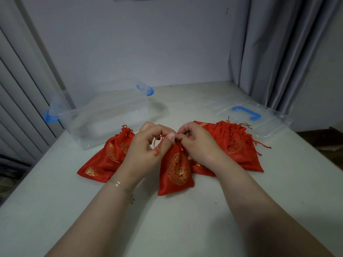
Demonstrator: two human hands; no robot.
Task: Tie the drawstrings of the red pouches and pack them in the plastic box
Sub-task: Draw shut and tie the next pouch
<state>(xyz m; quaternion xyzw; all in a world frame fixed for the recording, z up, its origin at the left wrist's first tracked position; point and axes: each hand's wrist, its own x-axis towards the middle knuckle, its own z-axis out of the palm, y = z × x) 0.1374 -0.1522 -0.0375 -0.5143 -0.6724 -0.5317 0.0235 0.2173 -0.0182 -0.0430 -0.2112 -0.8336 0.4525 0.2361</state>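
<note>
At centre frame the pouch (pixel 176 169) is lying on the tabletop (pixel 167 229), neck pointing away, so both hands are reaching its cord (pixel 157 145); the left hand (pixel 146 151) is pinching a loop, its grip clenched on cord; the right hand (pixel 198 145) is grasping the other strand at the neck; the box (pixel 104 115) is sitting open at upper left, seemingly awaiting pouches; its lid (pixel 248 117) is lying at right.
</note>
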